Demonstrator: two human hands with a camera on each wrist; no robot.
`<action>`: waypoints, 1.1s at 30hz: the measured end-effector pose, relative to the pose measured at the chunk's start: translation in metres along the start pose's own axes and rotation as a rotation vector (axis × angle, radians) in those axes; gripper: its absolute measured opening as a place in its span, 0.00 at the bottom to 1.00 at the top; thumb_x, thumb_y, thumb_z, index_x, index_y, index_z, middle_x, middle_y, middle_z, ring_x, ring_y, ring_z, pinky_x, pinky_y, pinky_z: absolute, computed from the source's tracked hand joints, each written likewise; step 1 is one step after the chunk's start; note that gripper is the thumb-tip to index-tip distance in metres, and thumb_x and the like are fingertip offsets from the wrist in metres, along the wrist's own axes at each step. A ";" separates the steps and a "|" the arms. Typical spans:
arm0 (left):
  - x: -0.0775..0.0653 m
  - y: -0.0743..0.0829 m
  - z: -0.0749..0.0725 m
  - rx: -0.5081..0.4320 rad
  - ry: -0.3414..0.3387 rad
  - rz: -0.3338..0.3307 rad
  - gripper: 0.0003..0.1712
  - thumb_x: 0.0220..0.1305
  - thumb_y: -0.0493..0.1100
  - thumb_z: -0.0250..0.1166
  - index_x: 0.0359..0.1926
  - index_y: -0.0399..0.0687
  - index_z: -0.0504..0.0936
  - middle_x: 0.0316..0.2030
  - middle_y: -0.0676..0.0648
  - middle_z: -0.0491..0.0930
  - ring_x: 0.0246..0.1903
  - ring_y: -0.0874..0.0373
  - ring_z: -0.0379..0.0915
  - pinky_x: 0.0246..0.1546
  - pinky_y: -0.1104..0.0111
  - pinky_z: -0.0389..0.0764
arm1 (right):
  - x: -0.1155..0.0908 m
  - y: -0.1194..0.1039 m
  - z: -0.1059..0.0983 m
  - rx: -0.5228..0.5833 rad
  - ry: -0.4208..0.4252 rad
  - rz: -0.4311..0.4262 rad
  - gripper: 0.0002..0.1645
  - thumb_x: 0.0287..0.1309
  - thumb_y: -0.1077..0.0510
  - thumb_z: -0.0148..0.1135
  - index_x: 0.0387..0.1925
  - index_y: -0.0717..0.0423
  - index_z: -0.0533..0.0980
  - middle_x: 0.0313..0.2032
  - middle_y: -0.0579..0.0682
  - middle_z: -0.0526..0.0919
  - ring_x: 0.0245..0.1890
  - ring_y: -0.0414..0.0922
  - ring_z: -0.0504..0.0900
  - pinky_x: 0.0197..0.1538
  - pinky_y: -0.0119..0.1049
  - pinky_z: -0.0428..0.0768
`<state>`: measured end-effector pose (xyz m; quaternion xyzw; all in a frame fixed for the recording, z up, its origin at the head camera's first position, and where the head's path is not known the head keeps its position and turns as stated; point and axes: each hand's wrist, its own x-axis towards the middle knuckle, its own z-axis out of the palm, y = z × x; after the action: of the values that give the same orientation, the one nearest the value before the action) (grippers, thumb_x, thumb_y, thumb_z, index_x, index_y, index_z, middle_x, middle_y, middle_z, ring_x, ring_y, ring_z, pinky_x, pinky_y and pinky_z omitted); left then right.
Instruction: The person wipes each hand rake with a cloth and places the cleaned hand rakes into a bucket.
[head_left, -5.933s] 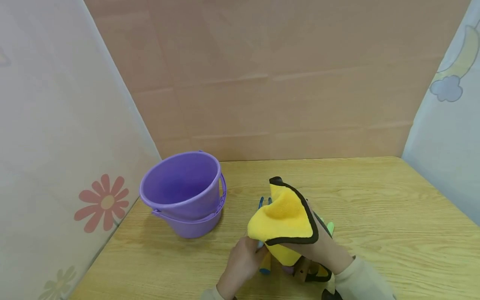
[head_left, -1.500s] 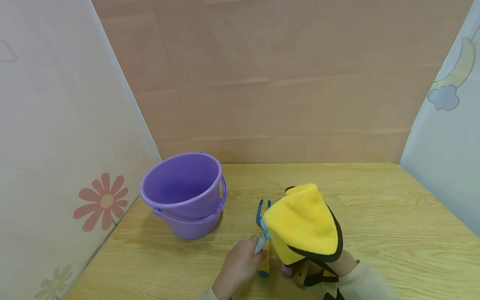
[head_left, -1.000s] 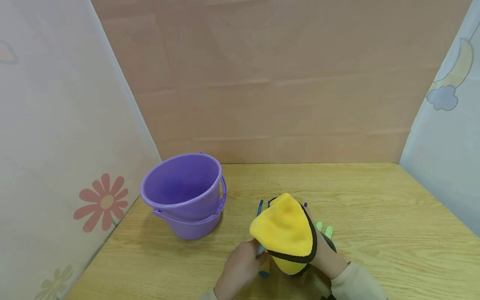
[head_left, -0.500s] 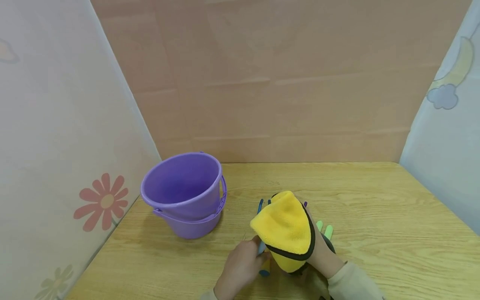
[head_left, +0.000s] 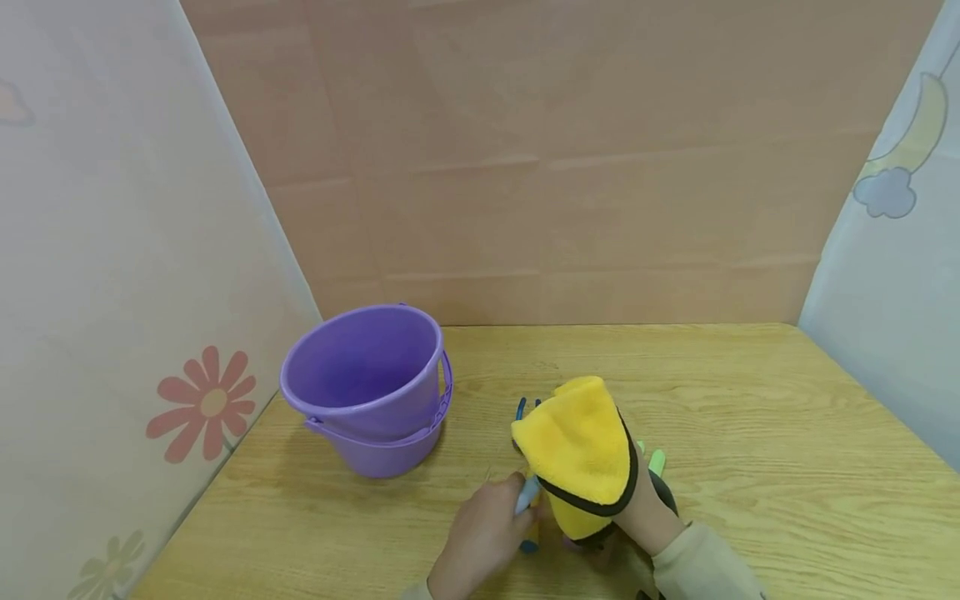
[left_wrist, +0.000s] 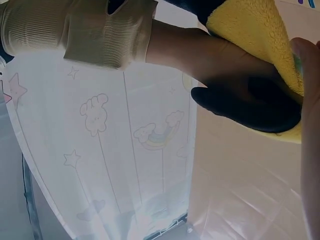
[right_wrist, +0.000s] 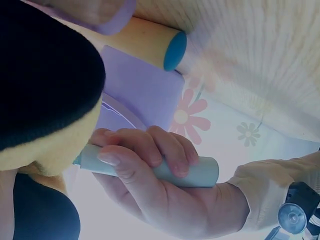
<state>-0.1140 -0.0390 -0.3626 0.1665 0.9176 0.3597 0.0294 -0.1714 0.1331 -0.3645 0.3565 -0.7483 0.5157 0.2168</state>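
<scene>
One plain handle (head_left: 528, 494) in left hand (head_left: 482, 531), yellow cloth (head_left: 579, 443) in right hand (head_left: 647, 510).

Bucket (head_left: 378, 429) on table (head_left: 765, 433), left side | cloth (head_left: 581, 446) to its right, in right hand (head_left: 647, 512) | left hand (head_left: 482, 529) between them, round handle (head_left: 527, 495) | hanging sheet (head_left: 570, 167) behind table
</scene>
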 end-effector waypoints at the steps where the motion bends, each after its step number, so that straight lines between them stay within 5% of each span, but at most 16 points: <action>1: 0.000 0.000 0.000 0.001 -0.001 0.001 0.14 0.59 0.42 0.62 0.22 0.49 0.65 0.15 0.56 0.58 0.14 0.67 0.55 0.13 0.75 0.60 | 0.000 0.001 0.000 0.004 0.002 -0.012 0.16 0.47 0.71 0.65 0.39 0.55 0.77 0.33 0.45 0.81 0.35 0.38 0.78 0.43 0.27 0.74; 4: -0.001 0.000 0.000 -0.005 -0.010 0.003 0.14 0.58 0.43 0.63 0.24 0.48 0.67 0.16 0.56 0.60 0.15 0.66 0.57 0.13 0.74 0.62 | -0.002 0.003 -0.002 -0.044 0.027 -0.053 0.18 0.44 0.69 0.68 0.39 0.57 0.76 0.33 0.46 0.79 0.35 0.39 0.77 0.43 0.26 0.73; 10: -0.001 -0.002 0.002 0.001 -0.023 0.007 0.13 0.57 0.45 0.64 0.26 0.48 0.68 0.17 0.55 0.62 0.15 0.65 0.58 0.14 0.74 0.62 | -0.006 0.011 -0.002 -0.319 0.087 -0.202 0.20 0.57 0.46 0.60 0.38 0.60 0.74 0.32 0.46 0.77 0.34 0.39 0.75 0.46 0.20 0.67; 14: 0.000 -0.003 0.002 0.011 -0.033 -0.002 0.12 0.57 0.46 0.64 0.27 0.48 0.69 0.17 0.55 0.63 0.16 0.64 0.58 0.14 0.73 0.62 | -0.005 0.013 -0.003 -0.217 0.079 -0.240 0.08 0.51 0.64 0.64 0.35 0.59 0.74 0.30 0.46 0.76 0.32 0.39 0.74 0.44 0.22 0.69; 17: 0.000 -0.003 0.001 0.009 -0.043 -0.007 0.11 0.57 0.45 0.64 0.29 0.47 0.70 0.17 0.54 0.63 0.16 0.64 0.59 0.14 0.73 0.63 | -0.006 0.010 -0.005 -0.060 0.043 -0.210 0.17 0.44 0.74 0.63 0.38 0.63 0.73 0.32 0.49 0.76 0.35 0.39 0.73 0.46 0.22 0.69; 20: 0.001 -0.003 0.001 0.004 -0.047 -0.002 0.11 0.57 0.45 0.64 0.30 0.45 0.71 0.17 0.54 0.64 0.16 0.64 0.60 0.14 0.73 0.63 | -0.005 0.006 -0.006 -0.151 0.035 -0.246 0.10 0.60 0.65 0.55 0.41 0.68 0.71 0.35 0.53 0.76 0.38 0.42 0.73 0.51 0.23 0.67; 22: 0.001 -0.004 0.000 0.007 -0.044 0.009 0.11 0.57 0.45 0.64 0.32 0.45 0.72 0.17 0.54 0.64 0.16 0.64 0.60 0.14 0.73 0.63 | -0.002 0.003 -0.006 -0.384 0.043 -0.307 0.15 0.69 0.59 0.43 0.38 0.68 0.71 0.32 0.52 0.75 0.35 0.42 0.73 0.49 0.24 0.67; 24: 0.001 -0.004 0.000 0.012 -0.040 0.016 0.11 0.58 0.45 0.64 0.33 0.43 0.73 0.17 0.54 0.63 0.16 0.64 0.60 0.14 0.73 0.63 | 0.003 0.001 -0.005 -0.499 0.085 -0.361 0.21 0.71 0.55 0.37 0.33 0.66 0.72 0.28 0.50 0.74 0.31 0.42 0.72 0.46 0.24 0.67; 27: 0.001 -0.005 -0.001 0.034 -0.030 0.024 0.11 0.58 0.45 0.64 0.34 0.43 0.73 0.17 0.54 0.63 0.16 0.65 0.60 0.14 0.73 0.63 | 0.008 0.001 -0.005 -0.466 0.088 -0.374 0.16 0.68 0.62 0.41 0.26 0.59 0.71 0.23 0.44 0.69 0.26 0.38 0.68 0.39 0.26 0.67; 30: 0.001 -0.005 -0.002 0.057 -0.026 0.019 0.11 0.58 0.46 0.63 0.34 0.45 0.73 0.17 0.55 0.63 0.16 0.65 0.59 0.14 0.73 0.63 | 0.008 0.006 -0.008 -0.112 0.108 -0.342 0.05 0.61 0.66 0.50 0.33 0.60 0.73 0.29 0.44 0.74 0.32 0.36 0.71 0.43 0.23 0.67; 33: 0.001 -0.005 -0.003 0.057 -0.027 0.013 0.10 0.59 0.47 0.63 0.32 0.48 0.71 0.17 0.56 0.61 0.16 0.65 0.58 0.14 0.74 0.62 | 0.012 0.001 -0.009 0.113 0.116 -0.345 0.09 0.64 0.63 0.50 0.43 0.62 0.73 0.37 0.48 0.77 0.40 0.39 0.74 0.48 0.27 0.70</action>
<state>-0.1167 -0.0442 -0.3641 0.1782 0.9260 0.3311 0.0346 -0.1803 0.1376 -0.3532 0.4609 -0.6321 0.5319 0.3242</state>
